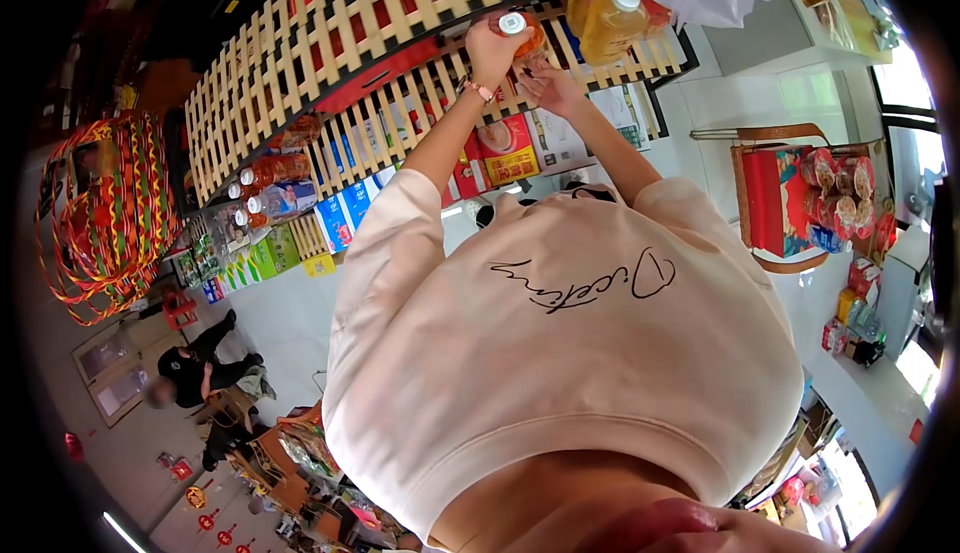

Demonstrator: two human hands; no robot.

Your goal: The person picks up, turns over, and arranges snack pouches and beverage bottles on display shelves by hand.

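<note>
My left hand (489, 51), with a bracelet at its wrist, is closed around a white-capped bottle of orange drink (531, 41) above the slatted shelf. Just beside it is my right hand (551, 88), palm turned up and fingers apart, close to the lower part of that bottle. Whether those fingers touch it I cannot tell. To the right of both hands stands a large bottle of yellow liquid (612, 28) with a white cap.
Tiers of wooden slats (300, 48) run across the upper left. More bottles (275, 169) lie at their left end, above printed cartons (345, 215). Colourful woven baskets (105, 218) hang at far left. A chair with a red box (765, 198) stands right. A person in dark clothes (190, 373) sits lower left.
</note>
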